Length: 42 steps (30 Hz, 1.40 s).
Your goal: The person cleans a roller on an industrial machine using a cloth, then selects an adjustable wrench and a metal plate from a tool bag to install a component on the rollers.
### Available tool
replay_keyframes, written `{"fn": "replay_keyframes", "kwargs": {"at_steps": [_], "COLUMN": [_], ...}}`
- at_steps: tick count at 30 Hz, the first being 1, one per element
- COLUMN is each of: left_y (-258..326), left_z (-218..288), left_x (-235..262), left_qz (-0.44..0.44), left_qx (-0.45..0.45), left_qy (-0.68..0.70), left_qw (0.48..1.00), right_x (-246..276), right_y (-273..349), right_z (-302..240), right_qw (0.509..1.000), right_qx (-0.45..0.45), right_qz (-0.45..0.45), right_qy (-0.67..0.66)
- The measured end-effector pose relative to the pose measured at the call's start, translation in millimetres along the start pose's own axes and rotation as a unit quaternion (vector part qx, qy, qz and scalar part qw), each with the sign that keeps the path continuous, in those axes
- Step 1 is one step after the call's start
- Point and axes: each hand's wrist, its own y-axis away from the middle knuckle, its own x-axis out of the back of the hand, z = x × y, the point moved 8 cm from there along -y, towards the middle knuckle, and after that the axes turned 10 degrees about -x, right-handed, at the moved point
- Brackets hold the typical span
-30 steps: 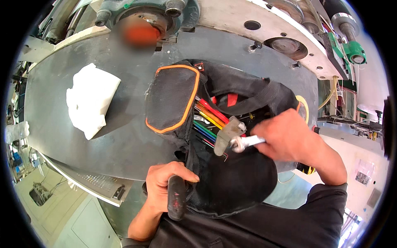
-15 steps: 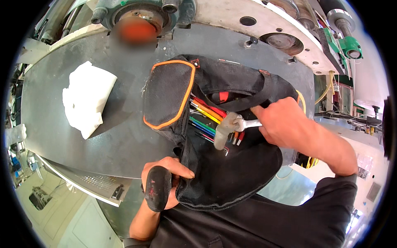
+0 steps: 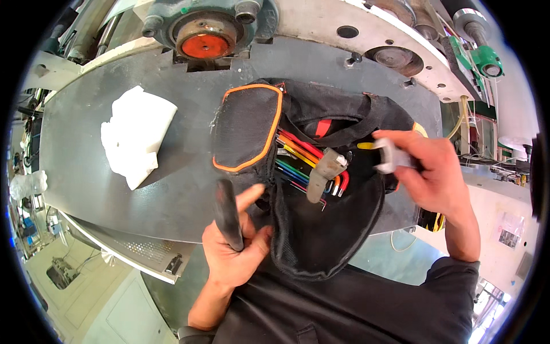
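Note:
An open black tool bag [image 3: 329,241] with orange trim lies on the grey metal table, its flap folded toward me. Inside are several coloured hex keys [image 3: 295,152] and a worn grey metal piece [image 3: 326,172] on top of them. Over the bag's right end, my right hand [image 3: 438,172] grips a silver wrench [image 3: 387,157], its open jaw pointing left; the rest is hidden in my fist. At the bag's left front, my left hand [image 3: 235,252] is closed round a dark, elongated object [image 3: 228,215], index finger stretched out. Its kind is unclear.
A crumpled white cloth [image 3: 137,137] lies on the table [image 3: 189,212] left of the bag. A machine housing with a red-centred shaft [image 3: 206,46] stands behind it. A pale machine frame [image 3: 321,26] with holes and bolts edges the far right. A perforated metal tray [image 3: 137,249] sits below the table's left front edge.
My right hand has drawn the wrench up out of the bag and to the right. My left hand has come off the bag's edge, still with the dark object, which has turned.

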Motion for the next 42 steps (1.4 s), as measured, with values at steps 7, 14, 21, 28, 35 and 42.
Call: {"fn": "replay_keyframes", "kwargs": {"at_steps": [7,14,21,28,35,42], "left_y": [33.1,83.4,189.3,328.7,507.3,589.0], "left_z": [2.1,19.7,11.3,3.6,17.1,9.3], "left_x": [48.4,108.8,178.3,253.5,347.3,425.8], "left_qz": [0.127,0.236,0.379,0.420,0.460,0.507], "left_qx": [0.035,-0.122,-0.166,-0.217,0.013,0.232], "left_qy": [0.165,0.453,0.563,0.453,-0.223,-0.337], "left_qw": [0.977,0.851,0.716,0.756,0.859,0.758], "right_x": [0.1,-75.1,-162.7,-263.6,-428.0,-548.5], "right_y": [30.4,17.0,61.3,142.0,263.0,323.9], "right_z": [-38.3,-131.6,-238.0,-377.8,-552.2,-634.5], "right_qw": [0.890,0.827,0.848,0.856,0.796,0.725], "right_qx": [-0.091,-0.075,0.017,0.138,0.369,0.282], "right_qz": [-0.157,-0.365,-0.463,-0.485,-0.479,-0.616], "right_qy": [-0.418,-0.421,-0.257,-0.113,-0.040,-0.125]}}
